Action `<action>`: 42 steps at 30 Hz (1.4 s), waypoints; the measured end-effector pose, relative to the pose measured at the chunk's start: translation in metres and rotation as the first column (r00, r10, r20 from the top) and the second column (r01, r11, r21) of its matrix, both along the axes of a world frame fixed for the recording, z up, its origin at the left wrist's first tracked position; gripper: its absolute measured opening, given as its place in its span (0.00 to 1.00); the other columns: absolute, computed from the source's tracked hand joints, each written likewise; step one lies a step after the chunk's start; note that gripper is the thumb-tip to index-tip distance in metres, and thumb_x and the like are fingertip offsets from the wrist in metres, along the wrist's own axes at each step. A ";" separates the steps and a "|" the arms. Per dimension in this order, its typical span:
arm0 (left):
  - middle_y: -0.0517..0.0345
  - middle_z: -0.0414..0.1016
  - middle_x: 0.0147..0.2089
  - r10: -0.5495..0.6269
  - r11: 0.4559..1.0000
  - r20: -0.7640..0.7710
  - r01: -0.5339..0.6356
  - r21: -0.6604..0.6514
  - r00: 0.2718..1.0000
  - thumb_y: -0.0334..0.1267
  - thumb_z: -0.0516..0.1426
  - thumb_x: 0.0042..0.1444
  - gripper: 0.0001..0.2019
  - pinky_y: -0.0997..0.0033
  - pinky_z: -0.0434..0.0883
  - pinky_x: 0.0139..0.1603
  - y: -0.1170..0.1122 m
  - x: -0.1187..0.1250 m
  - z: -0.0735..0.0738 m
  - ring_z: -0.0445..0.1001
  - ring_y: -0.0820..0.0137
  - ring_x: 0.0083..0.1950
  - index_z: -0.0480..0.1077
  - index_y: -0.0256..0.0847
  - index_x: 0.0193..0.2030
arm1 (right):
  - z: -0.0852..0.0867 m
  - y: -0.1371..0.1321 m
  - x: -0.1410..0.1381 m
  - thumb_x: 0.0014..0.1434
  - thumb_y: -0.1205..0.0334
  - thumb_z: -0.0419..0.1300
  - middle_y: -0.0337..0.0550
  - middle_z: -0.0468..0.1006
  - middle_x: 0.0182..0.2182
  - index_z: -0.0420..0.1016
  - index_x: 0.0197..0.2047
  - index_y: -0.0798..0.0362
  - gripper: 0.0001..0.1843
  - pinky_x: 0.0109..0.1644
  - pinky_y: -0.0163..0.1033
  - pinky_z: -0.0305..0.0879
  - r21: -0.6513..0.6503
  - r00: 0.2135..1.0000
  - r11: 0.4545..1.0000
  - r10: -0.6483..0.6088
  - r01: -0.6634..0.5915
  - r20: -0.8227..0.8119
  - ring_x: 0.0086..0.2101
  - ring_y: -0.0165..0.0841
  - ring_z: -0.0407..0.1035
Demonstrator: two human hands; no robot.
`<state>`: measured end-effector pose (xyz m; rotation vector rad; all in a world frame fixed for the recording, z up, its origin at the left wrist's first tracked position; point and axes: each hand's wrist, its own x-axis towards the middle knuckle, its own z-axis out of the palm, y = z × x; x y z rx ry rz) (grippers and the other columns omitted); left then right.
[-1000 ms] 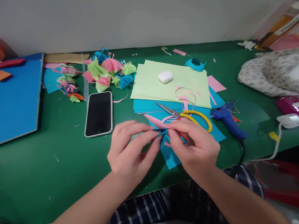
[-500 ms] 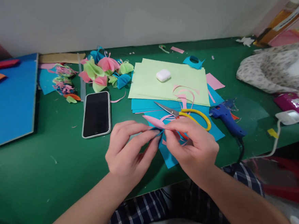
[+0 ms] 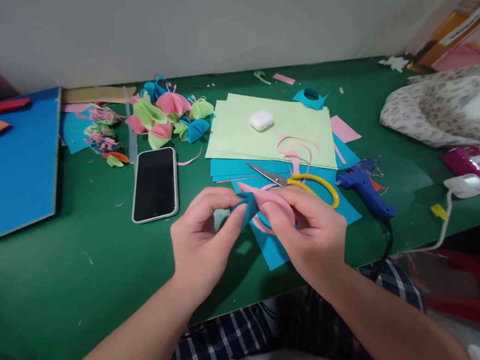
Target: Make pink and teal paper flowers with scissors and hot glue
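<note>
Person's L hand (image 3: 201, 237) pinches a folded blue paper piece (image 3: 252, 207), R hand (image 3: 315, 232) a curved pink paper piece (image 3: 281, 203), the two touching, above a green-topped bench (image 3: 119, 281). Yellow-handled metal scissors (image 3: 281, 181) lie just beyond R hand, nr a blue plastic glue gun (image 3: 367, 191). A white rounded case (image 3: 261, 120) sits on pale-green paper sheets (image 3: 234, 131); a white-edged black phone (image 3: 154, 185) lies to L.

Blue folded paper (image 3: 250, 205), pink folded paper (image 3: 280, 204); yellow-handled scissors (image 3: 292, 180); blue glue gun (image 3: 364, 188); green tabletop (image 3: 119, 276); navy-white plaid cloth (image 3: 230, 334).
</note>
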<state>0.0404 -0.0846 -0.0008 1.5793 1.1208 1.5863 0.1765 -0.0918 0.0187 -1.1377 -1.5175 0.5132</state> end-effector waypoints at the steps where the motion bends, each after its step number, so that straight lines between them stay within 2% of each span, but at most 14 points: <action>1: 0.60 0.72 0.33 -0.014 1.000 0.029 0.014 -0.014 0.999 0.31 0.59 0.52 0.03 0.71 0.71 0.38 0.001 0.000 -0.001 0.71 0.72 0.37 0.72 0.42 0.32 | 0.001 0.000 0.000 0.55 0.69 0.57 0.36 0.79 0.29 0.77 0.34 0.50 0.08 0.33 0.35 0.73 -0.013 1.000 1.000 0.002 -0.002 -0.001 0.29 0.30 0.72; 4: 0.60 0.72 0.33 -0.057 0.996 0.081 0.062 -0.058 0.995 0.32 0.59 0.52 0.02 0.71 0.71 0.38 0.001 0.000 -0.002 0.71 0.71 0.37 0.71 0.42 0.32 | 0.002 0.000 0.000 0.55 0.69 0.57 0.36 0.79 0.28 0.77 0.33 0.50 0.07 0.33 0.35 0.73 0.000 1.000 1.000 0.008 -0.008 0.002 0.29 0.29 0.72; 6: 0.60 0.72 0.33 -0.080 0.992 0.084 0.087 -0.091 0.993 0.32 0.59 0.53 0.02 0.70 0.70 0.39 0.001 0.000 -0.003 0.71 0.71 0.37 0.71 0.43 0.33 | 0.002 0.001 0.000 0.55 0.70 0.57 0.37 0.79 0.29 0.76 0.34 0.51 0.08 0.35 0.36 0.73 0.057 1.000 0.998 0.021 -0.021 0.007 0.31 0.30 0.72; 11: 0.57 0.73 0.36 -0.074 0.990 -0.031 0.070 -0.122 0.997 0.33 0.59 0.53 0.02 0.68 0.70 0.42 -0.001 -0.001 -0.001 0.71 0.70 0.39 0.71 0.42 0.34 | -0.003 0.002 0.002 0.53 0.73 0.57 0.40 0.80 0.36 0.76 0.41 0.50 0.13 0.41 0.40 0.72 0.211 0.992 0.974 0.059 -0.083 0.115 0.37 0.33 0.73; 19: 0.57 0.74 0.37 -0.070 0.992 -0.109 0.057 -0.112 0.992 0.32 0.58 0.54 0.03 0.68 0.71 0.42 -0.003 -0.002 0.001 0.72 0.69 0.40 0.71 0.42 0.35 | -0.009 0.001 0.004 0.52 0.73 0.56 0.43 0.78 0.38 0.73 0.45 0.50 0.17 0.42 0.43 0.72 0.253 0.971 0.959 0.072 -0.131 0.229 0.38 0.35 0.72; 26: 0.57 0.74 0.38 -0.056 0.994 -0.064 0.049 -0.102 0.996 0.31 0.58 0.53 0.04 0.68 0.70 0.44 -0.002 -0.002 0.001 0.72 0.69 0.41 0.71 0.42 0.36 | -0.010 0.004 0.003 0.50 0.74 0.59 0.48 0.76 0.41 0.72 0.47 0.54 0.19 0.47 0.45 0.70 0.318 0.961 0.937 0.059 -0.147 0.271 0.42 0.37 0.70; 30: 0.57 0.74 0.38 -0.071 0.987 0.024 0.074 -0.140 0.997 0.32 0.59 0.52 0.03 0.68 0.70 0.45 0.000 -0.004 -0.001 0.72 0.69 0.42 0.72 0.42 0.35 | -0.008 0.007 0.007 0.48 0.70 0.62 0.50 0.74 0.44 0.73 0.45 0.54 0.18 0.52 0.50 0.66 0.297 0.962 0.944 0.060 -0.141 0.266 0.46 0.41 0.68; 33: 0.57 0.74 0.39 -0.114 0.966 0.218 0.160 -0.204 0.969 0.35 0.60 0.52 0.02 0.68 0.71 0.43 0.005 -0.005 -0.002 0.73 0.69 0.40 0.73 0.43 0.34 | -0.004 0.012 0.019 0.47 0.66 0.65 0.50 0.72 0.46 0.71 0.46 0.53 0.21 0.53 0.52 0.65 0.228 0.949 0.944 0.178 -0.240 0.260 0.49 0.42 0.66; 36: 0.57 0.73 0.37 -0.127 0.935 0.356 0.232 -0.270 0.926 0.39 0.61 0.50 0.05 0.72 0.71 0.35 0.009 -0.007 -0.001 0.72 0.71 0.35 0.73 0.43 0.33 | 0.001 0.018 0.033 0.50 0.69 0.62 0.47 0.72 0.47 0.71 0.45 0.49 0.17 0.55 0.52 0.63 0.132 0.929 0.938 0.285 -0.321 0.235 0.50 0.40 0.65; 39: 0.56 0.72 0.39 -0.177 0.912 0.359 0.290 -0.290 0.916 0.38 0.61 0.49 0.05 0.74 0.70 0.34 0.011 -0.008 0.000 0.71 0.70 0.37 0.74 0.43 0.34 | 0.002 0.022 0.044 0.53 0.73 0.59 0.43 0.73 0.46 0.73 0.41 0.48 0.14 0.56 0.52 0.61 0.085 0.938 0.943 0.306 -0.323 0.164 0.50 0.38 0.66; 42: 0.56 0.71 0.40 -0.242 0.916 0.255 0.307 -0.258 0.936 0.35 0.60 0.52 0.03 0.74 0.70 0.39 0.010 -0.007 0.001 0.70 0.69 0.43 0.74 0.42 0.34 | 0.002 0.024 0.048 0.55 0.72 0.58 0.42 0.73 0.45 0.74 0.40 0.48 0.12 0.58 0.50 0.59 0.054 0.944 0.948 0.306 -0.314 0.122 0.50 0.36 0.66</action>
